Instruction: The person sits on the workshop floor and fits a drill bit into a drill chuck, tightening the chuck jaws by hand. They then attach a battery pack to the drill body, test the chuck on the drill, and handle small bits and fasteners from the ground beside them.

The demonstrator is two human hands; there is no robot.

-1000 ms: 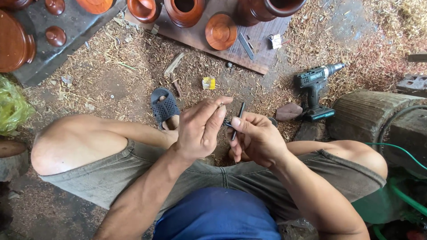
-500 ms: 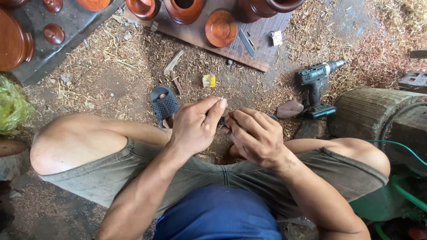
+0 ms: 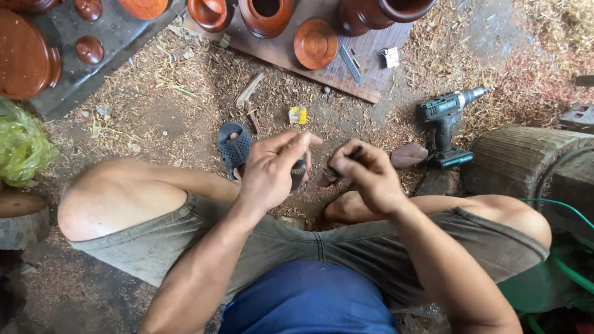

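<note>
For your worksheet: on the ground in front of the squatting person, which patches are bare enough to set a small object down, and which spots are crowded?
Free: the shaving-strewn ground between the dark board, the green bag and the sandal; also the patch between the plank and the cordless drill. Crowded: around the left hand and right hand, and the plank with its turned wooden pots.

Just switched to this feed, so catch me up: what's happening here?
A person squats on a sawdust-strewn floor. The right hand pinches a small dark rod-like piece, too small to identify; the left hand is raised beside it, fingers curled, holding nothing I can make out. A green cordless drill stands at right, and turned reddish wooden vases and a lid sit on a board ahead.
</note>
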